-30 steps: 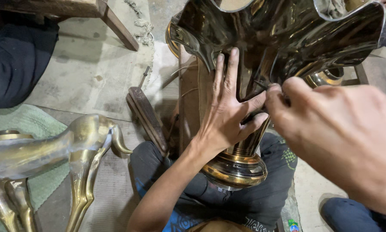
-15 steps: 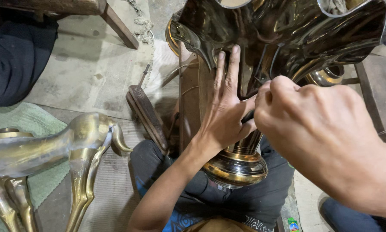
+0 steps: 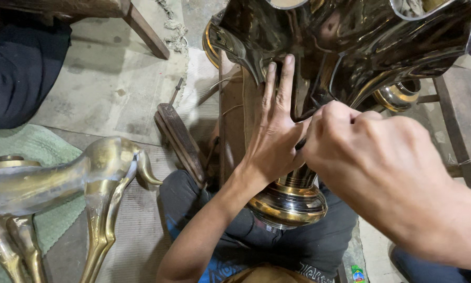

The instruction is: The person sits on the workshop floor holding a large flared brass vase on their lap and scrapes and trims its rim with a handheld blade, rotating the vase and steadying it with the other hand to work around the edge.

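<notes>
The tall polished brass vase with fluted flaring mouth (image 3: 345, 57) stands upright, axis six-to-twelve o'clock; the left hand (image 3: 275, 141) lies open, flat against its stem, while the nearer right hand (image 3: 371, 167) at three o'clock is curled, its grip hidden.

Grey concrete floor (image 3: 104, 89), green mat (image 3: 47, 152)

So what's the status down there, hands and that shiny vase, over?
Left hand flat against brass vase, fingers spread. Right hand closed at vase's neck, grip contents hidden. Vase base resting on lap. Brass animal figure off left, clear.
</notes>
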`<act>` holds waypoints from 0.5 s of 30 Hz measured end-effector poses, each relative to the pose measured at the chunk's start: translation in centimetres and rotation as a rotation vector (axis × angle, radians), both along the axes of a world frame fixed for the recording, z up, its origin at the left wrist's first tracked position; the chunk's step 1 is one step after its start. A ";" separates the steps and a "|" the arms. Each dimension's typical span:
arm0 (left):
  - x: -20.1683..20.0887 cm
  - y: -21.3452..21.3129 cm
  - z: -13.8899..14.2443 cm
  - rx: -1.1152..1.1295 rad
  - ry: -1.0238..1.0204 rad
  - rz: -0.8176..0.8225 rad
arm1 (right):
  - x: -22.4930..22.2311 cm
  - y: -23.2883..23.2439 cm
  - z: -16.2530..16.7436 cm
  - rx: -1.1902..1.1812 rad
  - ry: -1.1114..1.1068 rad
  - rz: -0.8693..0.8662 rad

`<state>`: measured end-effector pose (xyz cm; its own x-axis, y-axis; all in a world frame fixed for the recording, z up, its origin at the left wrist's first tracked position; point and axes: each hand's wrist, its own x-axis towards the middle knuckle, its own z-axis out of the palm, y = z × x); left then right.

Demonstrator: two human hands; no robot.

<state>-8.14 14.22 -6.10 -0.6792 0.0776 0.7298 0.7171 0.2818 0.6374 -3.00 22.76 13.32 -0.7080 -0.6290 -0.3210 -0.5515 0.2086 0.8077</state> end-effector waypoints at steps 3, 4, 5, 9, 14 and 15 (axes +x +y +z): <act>-0.5 0.1 -0.1 0.051 0.089 -0.002 | -0.3 0.8 0.7 -0.073 -0.011 -0.152; -0.5 0.2 -0.2 0.051 0.081 0.027 | -0.3 1.1 1.0 -0.036 0.001 -0.191; -0.4 0.3 -0.3 0.051 0.073 0.058 | -0.3 1.6 1.4 0.002 0.012 -0.229; -0.2 0.2 -0.6 0.176 -0.034 0.053 | -1.2 3.3 2.0 -0.014 -0.072 -0.387; -0.3 0.2 0.1 0.218 -0.033 0.004 | -1.6 5.1 2.0 -0.326 -0.075 -0.147; -0.2 0.1 0.2 0.208 -0.012 0.000 | -1.6 5.3 1.8 -0.335 -0.058 -0.102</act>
<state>-8.38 14.37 -5.88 -0.6879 -0.0735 0.7221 0.7093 0.1431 0.6903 -4.57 28.05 15.13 -0.7595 -0.6330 -0.1502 -0.5570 0.5133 0.6529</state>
